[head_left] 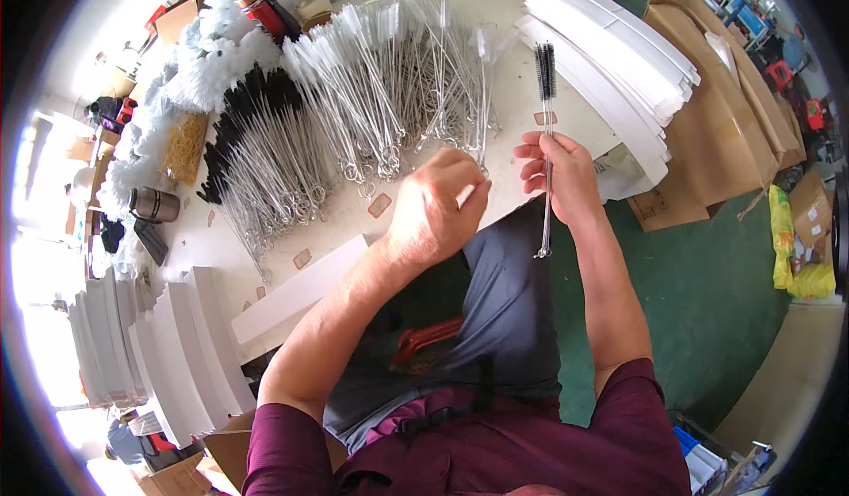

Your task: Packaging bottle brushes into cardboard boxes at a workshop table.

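Note:
My right hand (566,173) is closed round the wire handles of a few black-bristled straw brushes (546,76). They stand upright in the picture, bristles away from me, ring ends below my palm. My left hand (442,202) is pinched at the near end of a white-bristled straw brush (482,111), at the right edge of the white brush pile (380,80); my fingers partly cover its ring. Left of that pile lies a heap of black-bristled brushes (265,156), their ring ends toward me.
White folded card strips (601,45) are stacked at the table's right, beside a large cardboard box (707,142). A single white strip (301,293) lies at the near edge. More strips (181,354) stand at left. A bag of rubber bands (184,147) and a metal cup (155,204) are farther left.

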